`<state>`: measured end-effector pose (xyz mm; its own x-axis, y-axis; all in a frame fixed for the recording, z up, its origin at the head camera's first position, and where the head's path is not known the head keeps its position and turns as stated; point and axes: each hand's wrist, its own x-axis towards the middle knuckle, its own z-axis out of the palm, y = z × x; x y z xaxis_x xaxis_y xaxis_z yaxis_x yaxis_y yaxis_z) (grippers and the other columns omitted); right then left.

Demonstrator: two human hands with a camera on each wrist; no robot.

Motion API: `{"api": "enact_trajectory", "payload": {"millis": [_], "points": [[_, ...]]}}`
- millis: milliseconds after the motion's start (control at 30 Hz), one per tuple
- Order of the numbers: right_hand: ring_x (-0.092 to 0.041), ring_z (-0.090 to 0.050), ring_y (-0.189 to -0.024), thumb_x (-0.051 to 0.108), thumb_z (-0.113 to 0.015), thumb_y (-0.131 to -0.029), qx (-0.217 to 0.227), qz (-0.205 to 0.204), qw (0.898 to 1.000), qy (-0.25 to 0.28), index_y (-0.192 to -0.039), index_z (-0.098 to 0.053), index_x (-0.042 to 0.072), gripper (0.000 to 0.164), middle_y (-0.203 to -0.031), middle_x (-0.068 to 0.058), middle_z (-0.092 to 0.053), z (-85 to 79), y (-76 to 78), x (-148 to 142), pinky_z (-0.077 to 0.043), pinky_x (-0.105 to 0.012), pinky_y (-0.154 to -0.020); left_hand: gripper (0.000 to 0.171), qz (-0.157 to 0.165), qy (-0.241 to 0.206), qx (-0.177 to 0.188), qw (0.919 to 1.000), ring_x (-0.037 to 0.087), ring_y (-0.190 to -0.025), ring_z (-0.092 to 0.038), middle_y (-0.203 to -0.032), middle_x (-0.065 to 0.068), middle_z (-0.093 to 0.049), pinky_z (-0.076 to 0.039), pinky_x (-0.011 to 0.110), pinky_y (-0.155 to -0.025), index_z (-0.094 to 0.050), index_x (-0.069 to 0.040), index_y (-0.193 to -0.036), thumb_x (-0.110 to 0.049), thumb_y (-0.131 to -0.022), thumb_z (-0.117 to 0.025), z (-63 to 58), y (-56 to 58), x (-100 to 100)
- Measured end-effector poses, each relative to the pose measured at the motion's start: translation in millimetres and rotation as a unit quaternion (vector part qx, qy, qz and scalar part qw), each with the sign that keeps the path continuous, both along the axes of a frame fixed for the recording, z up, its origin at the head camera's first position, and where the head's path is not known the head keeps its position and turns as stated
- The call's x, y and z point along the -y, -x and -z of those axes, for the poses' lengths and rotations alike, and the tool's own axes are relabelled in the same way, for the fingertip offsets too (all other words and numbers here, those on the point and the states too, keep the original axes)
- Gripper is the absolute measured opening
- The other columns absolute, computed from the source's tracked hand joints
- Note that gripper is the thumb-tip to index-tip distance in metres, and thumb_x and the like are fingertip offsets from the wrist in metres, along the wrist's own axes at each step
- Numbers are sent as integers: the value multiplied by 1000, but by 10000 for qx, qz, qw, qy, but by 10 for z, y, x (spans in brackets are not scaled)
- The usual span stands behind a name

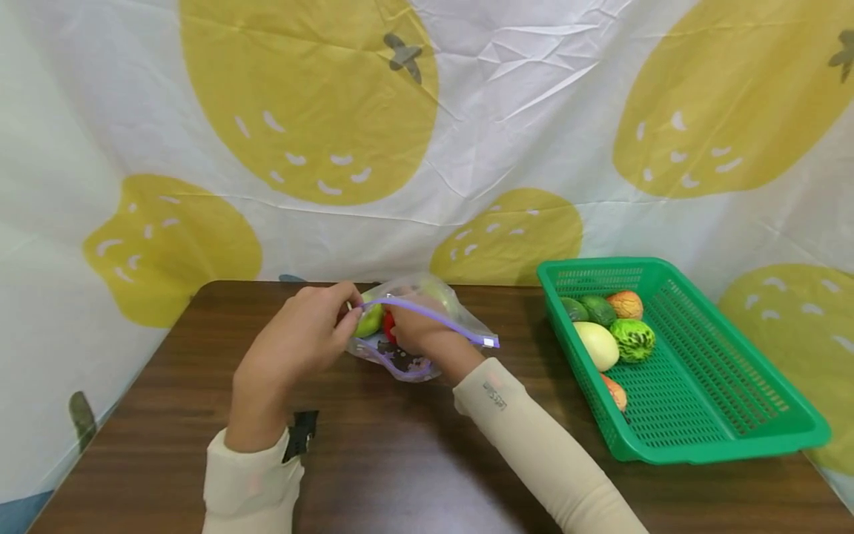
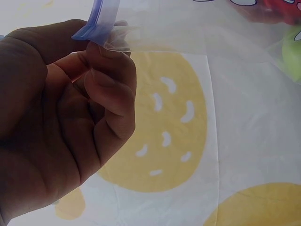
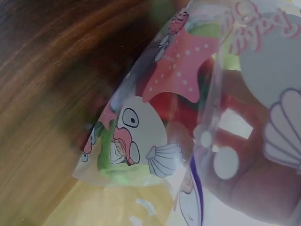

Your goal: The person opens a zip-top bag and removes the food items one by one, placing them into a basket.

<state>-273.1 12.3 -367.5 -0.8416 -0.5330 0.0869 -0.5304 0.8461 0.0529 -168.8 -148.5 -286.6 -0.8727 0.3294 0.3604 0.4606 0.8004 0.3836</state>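
A clear zip bag (image 1: 475, 317) with a purple zip edge and printed sea pictures lies near the table's far edge, its mouth spread. My left hand (image 1: 293, 345) pinches the left end of the zip edge between thumb and fingers; the left wrist view shows the purple strip (image 2: 99, 21) there. Inside the bag is my right hand (image 1: 422, 331), its fingers around a red fruit-like piece (image 1: 389, 326). Beside that sits a green fruit (image 1: 369, 320). Through the printed plastic, the right wrist view shows the red piece (image 3: 164, 107) against the fingers; its exact kind is unclear.
On the right stands a green plastic basket (image 1: 727, 451). Several fruits lie along its left side, among them a pale yellow one (image 1: 597, 346) and a green striped one (image 1: 632, 340). A lemon-print cloth (image 1: 467, 126) hangs behind the brown table (image 1: 394, 460).
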Motion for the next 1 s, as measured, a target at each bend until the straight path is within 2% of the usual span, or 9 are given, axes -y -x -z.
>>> {"api": "enact_trajectory", "payload": {"millis": [133,233,367,433,600,667,800,900,1000], "points": [[-20,-58,-84,20,-64,-89,215,-193,9996,-50,-97,-68,19,9,-104,-4,-64,-33,3,-12,-54,-35,-76,11,1,39,43,10000,20,-61,-53,-68,6,-61,-46,37,-60,-67,-3,-93,-8,-94,-57,-11,7,0],[-17,-56,-76,16,-63,-89,552,-279,9980,86,-92,-66,18,5,-90,-1,-63,-54,1,-20,-51,-30,-67,11,25,59,91,9999,19,-61,-53,-68,6,-62,-46,37,-60,-66,-3,-94,-9,-95,-57,-13,13,1],[-14,-55,-66,7,-61,-89,1113,-340,9926,359,-91,-65,14,9,-76,1,-61,-74,-22,-34,-45,-24,-54,11,39,63,181,9998,19,-61,-53,-70,6,-63,-47,37,-61,-66,-2,-95,-9,-95,-58,-8,18,3],[-14,-55,-65,4,-59,-88,1411,-317,9887,407,-93,-65,12,11,-76,2,-60,-96,-45,-43,-43,-23,-52,11,35,60,233,9997,19,-61,-53,-71,6,-63,-47,37,-60,-66,-2,-96,-9,-95,-58,-6,21,3],[-15,-53,-75,4,-55,-94,1960,-184,9780,695,-103,-62,9,12,-84,-2,-56,-217,-143,-77,-43,-25,-61,11,92,30,213,9997,19,-60,-53,-70,6,-63,-47,38,-60,-66,-2,-98,-9,-95,-58,-19,42,-1],[-16,-52,-76,5,-55,-94,1784,-371,9809,682,-104,-61,8,12,-86,-3,-55,-270,-207,-99,-42,-25,-64,12,79,13,245,9997,20,-61,-53,-71,7,-63,-47,38,-60,-66,-2,-99,-9,-95,-58,-28,45,0],[-16,-50,-73,5,-58,-90,823,-967,9914,309,-99,-63,7,10,-84,-3,-58,-344,-373,-151,-42,-25,-62,12,6,16,368,9993,20,-62,-53,-72,7,-64,-48,38,-60,-66,-2,-99,-10,-95,-59,-27,29,10],[-14,-51,-71,7,-59,-88,267,-1081,9936,161,-96,-65,11,10,-84,-1,-61,-407,-503,-197,-45,-27,-61,11,11,9,372,9993,20,-61,-53,-71,7,-63,-47,38,-60,-66,-2,-99,-10,-95,-59,-14,19,12],[-13,-53,-70,8,-60,-87,74,-1123,9934,227,-98,-68,14,15,-84,1,-62,-492,-618,-252,-49,-29,-62,11,21,13,322,9995,20,-61,-53,-70,7,-63,-47,37,-60,-66,-1,-98,-9,-95,-59,-4,13,17]]}}
